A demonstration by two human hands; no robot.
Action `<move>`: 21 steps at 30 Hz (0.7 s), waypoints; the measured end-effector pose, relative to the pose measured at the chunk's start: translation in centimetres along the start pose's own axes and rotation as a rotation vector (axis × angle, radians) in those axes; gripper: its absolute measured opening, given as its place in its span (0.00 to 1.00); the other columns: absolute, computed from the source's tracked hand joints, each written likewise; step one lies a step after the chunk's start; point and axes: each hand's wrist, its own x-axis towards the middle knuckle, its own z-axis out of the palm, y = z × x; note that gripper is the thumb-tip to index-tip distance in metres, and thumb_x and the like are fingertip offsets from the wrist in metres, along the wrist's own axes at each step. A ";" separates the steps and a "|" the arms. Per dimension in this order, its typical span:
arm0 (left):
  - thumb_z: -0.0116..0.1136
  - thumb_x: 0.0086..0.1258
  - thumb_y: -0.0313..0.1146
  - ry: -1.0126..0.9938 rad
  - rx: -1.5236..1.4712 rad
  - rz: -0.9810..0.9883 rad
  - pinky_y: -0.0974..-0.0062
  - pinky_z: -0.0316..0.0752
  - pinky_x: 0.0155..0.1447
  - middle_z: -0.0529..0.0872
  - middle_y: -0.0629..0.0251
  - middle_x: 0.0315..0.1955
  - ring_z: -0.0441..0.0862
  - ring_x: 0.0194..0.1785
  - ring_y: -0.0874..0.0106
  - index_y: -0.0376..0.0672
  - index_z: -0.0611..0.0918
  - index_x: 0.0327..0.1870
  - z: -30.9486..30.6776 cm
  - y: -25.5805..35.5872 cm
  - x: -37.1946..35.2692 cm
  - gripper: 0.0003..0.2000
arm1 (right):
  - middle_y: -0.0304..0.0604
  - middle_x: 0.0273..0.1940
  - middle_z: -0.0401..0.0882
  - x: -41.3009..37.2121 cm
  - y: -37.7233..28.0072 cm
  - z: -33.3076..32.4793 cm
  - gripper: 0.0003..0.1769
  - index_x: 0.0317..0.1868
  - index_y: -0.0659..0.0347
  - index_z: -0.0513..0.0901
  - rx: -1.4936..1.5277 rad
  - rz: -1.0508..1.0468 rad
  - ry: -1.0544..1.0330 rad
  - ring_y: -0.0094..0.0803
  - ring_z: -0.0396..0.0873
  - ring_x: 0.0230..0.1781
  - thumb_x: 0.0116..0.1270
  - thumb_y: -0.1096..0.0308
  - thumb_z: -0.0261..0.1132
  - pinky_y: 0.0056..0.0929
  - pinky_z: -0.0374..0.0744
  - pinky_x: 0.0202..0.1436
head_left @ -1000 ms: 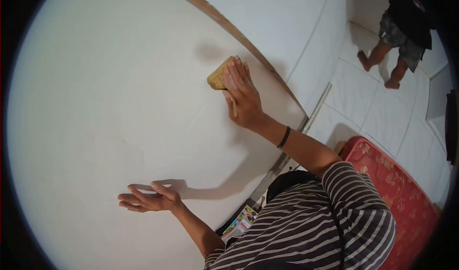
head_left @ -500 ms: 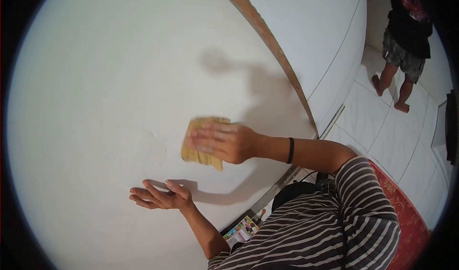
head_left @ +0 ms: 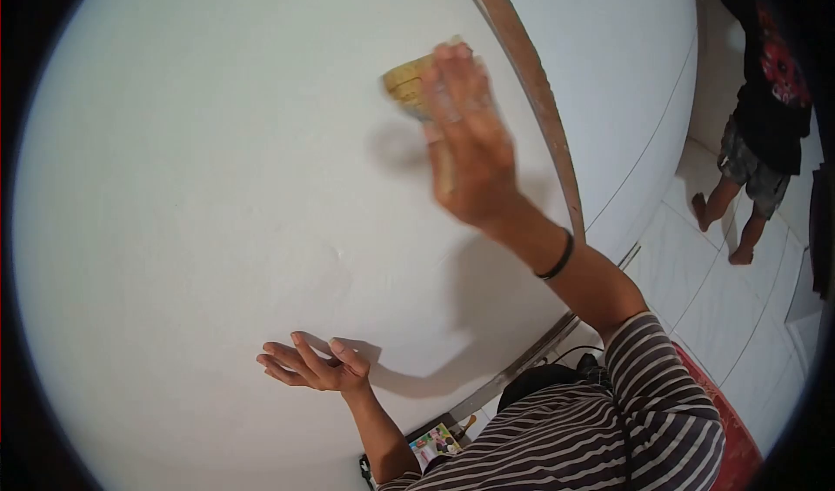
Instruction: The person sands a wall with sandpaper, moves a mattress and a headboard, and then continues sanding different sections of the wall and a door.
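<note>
My right hand (head_left: 474, 147) presses a folded yellow-brown sheet of sandpaper (head_left: 405, 82) against the white wall (head_left: 200, 143). Its fingers are stretched over the sheet, hiding much of it, and look whitish with dust. A black band (head_left: 557, 256) circles that wrist. Lower down, my left hand (head_left: 317, 367) is close to the wall surface, its fingers apart and holding nothing. Faint scuffs and a small raised mark (head_left: 335, 253) show on the wall between the two hands.
A brown wooden strip (head_left: 531, 65) borders the wall on the right. Another person (head_left: 770, 100) stands barefoot on the white tiled floor (head_left: 696, 265). Below are a colourful printed item (head_left: 437, 440) and a red patterned cloth (head_left: 735, 439).
My right hand has swept up and to the right along the wall with the sandpaper. The view has shifted slightly; my left hand keeps about the same pose.
</note>
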 end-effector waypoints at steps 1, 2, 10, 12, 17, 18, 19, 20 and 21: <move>0.47 0.78 0.42 -0.002 -0.005 -0.011 0.47 0.43 0.84 0.63 0.45 0.79 0.52 0.84 0.46 0.36 0.74 0.73 0.1 0.1 -0.1 0.27 | 0.60 0.74 0.69 0.5 -1.7 -0.2 0.36 0.74 0.68 0.70 0.037 -0.063 -0.049 0.52 0.72 0.73 0.63 0.77 0.63 0.51 0.72 0.76; 0.47 0.78 0.41 0.004 -0.002 -0.011 0.46 0.43 0.83 0.64 0.45 0.79 0.52 0.84 0.46 0.36 0.74 0.73 0.0 0.3 0.1 0.27 | 0.61 0.74 0.69 1.0 -3.5 -0.3 0.35 0.74 0.67 0.71 0.076 -0.124 -0.100 0.52 0.72 0.73 0.64 0.77 0.62 0.49 0.72 0.76; 0.47 0.78 0.40 -0.006 0.025 -0.013 0.45 0.46 0.83 0.65 0.46 0.79 0.54 0.83 0.46 0.37 0.75 0.72 0.0 -0.1 -0.3 0.25 | 0.56 0.72 0.72 5.0 -2.5 1.3 0.34 0.73 0.69 0.71 -0.049 -0.279 0.006 0.54 0.72 0.73 0.63 0.78 0.63 0.46 0.77 0.73; 0.47 0.77 0.39 -0.042 0.051 -0.041 0.45 0.45 0.83 0.65 0.46 0.79 0.54 0.83 0.46 0.37 0.76 0.71 -0.2 -0.3 -0.9 0.25 | 0.58 0.75 0.68 3.4 -2.0 2.5 0.37 0.74 0.70 0.69 0.096 -0.523 -0.168 0.56 0.69 0.75 0.61 0.78 0.65 0.44 0.80 0.71; 0.48 0.76 0.39 -0.064 0.044 -0.034 0.46 0.44 0.83 0.65 0.46 0.79 0.54 0.84 0.46 0.37 0.75 0.72 -0.4 -1.1 -1.9 0.26 | 0.55 0.73 0.71 6.2 -0.1 3.7 0.29 0.72 0.66 0.74 0.037 -0.176 0.028 0.52 0.71 0.74 0.70 0.76 0.57 0.44 0.70 0.79; 0.48 0.76 0.39 -0.062 0.044 -0.030 0.46 0.43 0.83 0.65 0.46 0.79 0.53 0.84 0.46 0.37 0.75 0.72 -0.2 -1.4 -1.9 0.26 | 0.55 0.73 0.72 4.3 -1.8 3.9 0.29 0.72 0.65 0.74 0.150 -0.226 -0.049 0.51 0.71 0.74 0.69 0.76 0.59 0.44 0.70 0.80; 0.48 0.76 0.39 -0.060 0.042 -0.036 0.46 0.43 0.83 0.65 0.46 0.79 0.53 0.84 0.47 0.37 0.75 0.72 -0.3 -1.3 -1.7 0.26 | 0.55 0.73 0.72 2.8 -3.3 3.5 0.30 0.72 0.63 0.75 0.257 -0.283 -0.116 0.51 0.71 0.74 0.68 0.77 0.60 0.44 0.69 0.80; 0.48 0.76 0.39 -0.063 0.042 -0.043 0.46 0.43 0.83 0.65 0.46 0.78 0.53 0.84 0.47 0.37 0.76 0.72 -0.4 -1.1 -1.8 0.26 | 0.55 0.72 0.73 1.4 -4.2 2.5 0.32 0.72 0.60 0.75 0.139 -0.499 -0.280 0.51 0.71 0.74 0.66 0.77 0.62 0.44 0.70 0.79; 0.48 0.76 0.39 -0.072 0.041 -0.048 0.46 0.43 0.83 0.65 0.45 0.78 0.53 0.84 0.47 0.37 0.76 0.72 -0.5 -1.2 -1.8 0.26 | 0.54 0.72 0.73 1.5 -3.3 2.4 0.32 0.72 0.61 0.75 0.160 -0.454 -0.249 0.51 0.71 0.74 0.66 0.77 0.62 0.44 0.70 0.79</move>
